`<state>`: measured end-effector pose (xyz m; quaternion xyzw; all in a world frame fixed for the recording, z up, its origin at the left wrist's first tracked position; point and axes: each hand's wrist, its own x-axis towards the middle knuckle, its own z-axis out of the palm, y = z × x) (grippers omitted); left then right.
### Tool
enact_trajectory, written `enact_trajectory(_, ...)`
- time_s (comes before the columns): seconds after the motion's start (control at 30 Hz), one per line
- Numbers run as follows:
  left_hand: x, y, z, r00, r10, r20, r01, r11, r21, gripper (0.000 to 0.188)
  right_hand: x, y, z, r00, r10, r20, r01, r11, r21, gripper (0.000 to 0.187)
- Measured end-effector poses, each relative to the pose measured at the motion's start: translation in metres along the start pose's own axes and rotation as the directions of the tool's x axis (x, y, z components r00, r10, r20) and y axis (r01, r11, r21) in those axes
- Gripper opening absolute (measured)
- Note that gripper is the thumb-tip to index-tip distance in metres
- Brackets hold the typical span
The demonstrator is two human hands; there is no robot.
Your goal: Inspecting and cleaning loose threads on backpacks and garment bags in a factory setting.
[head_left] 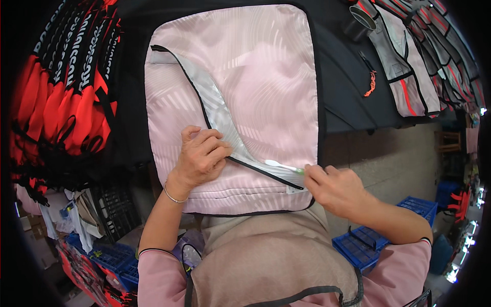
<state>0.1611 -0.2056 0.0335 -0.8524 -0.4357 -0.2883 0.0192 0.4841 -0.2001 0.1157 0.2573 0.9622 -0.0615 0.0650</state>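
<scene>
A pink patterned fabric panel (pixel 271 77) with black binding lies in front of me, its lower end over the table's near edge. A black-edged opening slants across it, folded back to show a silvery-grey lining (pixel 217 105). My left hand (pixel 202 156) pinches the opening's edge near its middle, fingers curled. At the opening's lower right end, my right hand (pixel 335 189) is closed around a slim white and green toothbrush (pixel 281 165). Its white head points left over the lining, and the rest of the handle is hidden in my fingers. A small white label (pixel 295 190) sits beside that end.
Red and black straps (pixel 66 97) hang in a thick stack at left. On the black table at right lie small snips (pixel 366 60) with an orange cord, a metal cup (pixel 362 18) and grey-pink fabric pieces (pixel 409 71). Blue crates (pixel 358 248) stand lower down.
</scene>
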Motion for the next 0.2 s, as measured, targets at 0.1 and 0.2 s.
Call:
enact_trajectory(0.1,-0.001,-0.001,0.001,1.0,0.0,0.008,0.0,0.999,-0.04,0.02,-0.025,0.006,-0.005,0.999,0.035,0.023,-0.034,0.996,-0.079,0.034)
enact_trajectory(0.2,-0.002,-0.004,0.004,1.0,0.024,0.001,-0.024,0.999,-0.026,0.02,-0.032,0.016,-0.009,0.998,0.063,0.02,-0.062,0.995,-0.074,0.033)
